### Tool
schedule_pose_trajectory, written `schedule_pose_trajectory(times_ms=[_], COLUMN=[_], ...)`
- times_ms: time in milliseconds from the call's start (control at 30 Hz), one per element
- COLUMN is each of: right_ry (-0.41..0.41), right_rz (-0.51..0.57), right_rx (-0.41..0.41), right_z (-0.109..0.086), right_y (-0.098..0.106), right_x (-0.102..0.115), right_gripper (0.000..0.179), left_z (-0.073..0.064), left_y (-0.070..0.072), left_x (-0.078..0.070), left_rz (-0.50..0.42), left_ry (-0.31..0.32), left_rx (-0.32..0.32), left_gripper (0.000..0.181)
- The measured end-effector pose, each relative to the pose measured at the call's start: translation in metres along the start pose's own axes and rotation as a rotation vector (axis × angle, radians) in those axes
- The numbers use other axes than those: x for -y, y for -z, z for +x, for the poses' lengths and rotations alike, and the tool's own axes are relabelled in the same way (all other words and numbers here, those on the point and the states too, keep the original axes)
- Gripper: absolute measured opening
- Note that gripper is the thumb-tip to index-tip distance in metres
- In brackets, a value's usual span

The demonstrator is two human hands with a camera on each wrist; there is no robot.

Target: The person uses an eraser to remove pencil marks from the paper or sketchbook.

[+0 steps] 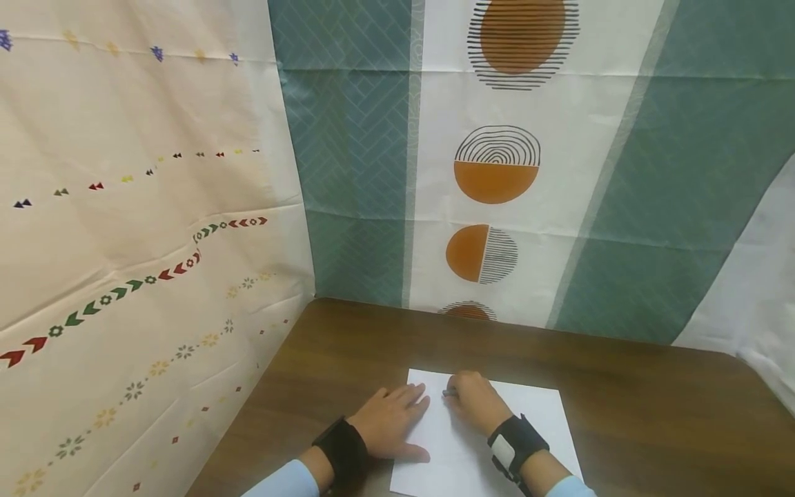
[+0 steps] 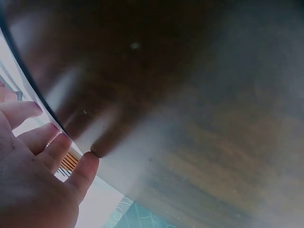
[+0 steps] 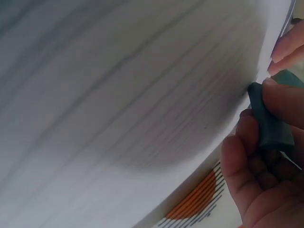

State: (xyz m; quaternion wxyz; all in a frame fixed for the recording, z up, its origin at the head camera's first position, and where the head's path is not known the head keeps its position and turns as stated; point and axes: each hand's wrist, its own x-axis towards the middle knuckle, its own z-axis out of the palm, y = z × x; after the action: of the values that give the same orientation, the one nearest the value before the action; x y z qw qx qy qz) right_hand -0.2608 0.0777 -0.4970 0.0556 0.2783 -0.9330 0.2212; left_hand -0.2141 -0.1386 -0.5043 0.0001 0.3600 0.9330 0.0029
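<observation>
A white sheet of paper (image 1: 446, 466) lies on the brown table. My left hand (image 1: 388, 422) rests on its left edge with fingers straight and thumb spread to the side. Over the upper part of the sheet, my right hand (image 1: 477, 402) pinches a small dark teal, flat-sided block (image 3: 271, 124) between thumb and fingers. The block's narrow end is right at the paper surface in the right wrist view, where grey parallel streaks run across the sheet. I cannot tell what kind of thing the block is. In the left wrist view, the left fingertips (image 2: 90, 161) are at the surface.
The brown wooden table (image 1: 652, 421) extends to both sides of the paper. Behind it hangs a green and white curtain (image 1: 354, 172) with orange circles. A cream patterned cloth (image 1: 124, 241) borders the left side. Both wrists wear black bands (image 1: 343, 449).
</observation>
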Motion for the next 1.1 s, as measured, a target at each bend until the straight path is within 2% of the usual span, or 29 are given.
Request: schedule_pose_trajectory(times_ms=[200,333,567,733,833,900,967,1100], right_ry=[0.033,0.010,-0.089,-0.192,-0.252,-0.258,-0.230,-0.127], right_rz=[-0.062,-0.111,-0.087,-0.056,-0.035,-0.023,-0.011,-0.007], right_rx=[0.007,0.019,0.032,0.032,0.026,0.008,-0.024,-0.071], right_z=[-0.001,-0.006,-0.030,-0.053,-0.063,-0.065,-0.061,-0.041], right_y=[0.003,0.005,0.025,0.043,0.051,0.053,0.051,0.037], right_x=[0.003,-0.002,-0.034,-0.063,-0.073,-0.073,-0.066,-0.037], right_gripper=[0.006,0.007,0.013,0.013,0.011,0.008,0.007,0.007], left_z=[0.001,0.005,0.003,-0.003,-0.005,-0.005,-0.004,-0.002], left_y=[0.003,0.002,0.006,0.005,0.005,0.005,0.006,0.007], left_x=[-0.003,-0.004,-0.006,-0.004,-0.003,-0.003,-0.003,-0.005], left_rz=[-0.042,-0.037,-0.072,-0.064,-0.063,-0.068,-0.071,-0.070], left_ry=[0.025,0.037,0.061,0.061,0.058,0.057,0.052,0.036], left_rx=[0.024,0.042,0.078,0.071,0.064,0.061,0.060,0.045], left_gripper=[0.090,0.091,0.090,0.090,0.090,0.090,0.090,0.089])
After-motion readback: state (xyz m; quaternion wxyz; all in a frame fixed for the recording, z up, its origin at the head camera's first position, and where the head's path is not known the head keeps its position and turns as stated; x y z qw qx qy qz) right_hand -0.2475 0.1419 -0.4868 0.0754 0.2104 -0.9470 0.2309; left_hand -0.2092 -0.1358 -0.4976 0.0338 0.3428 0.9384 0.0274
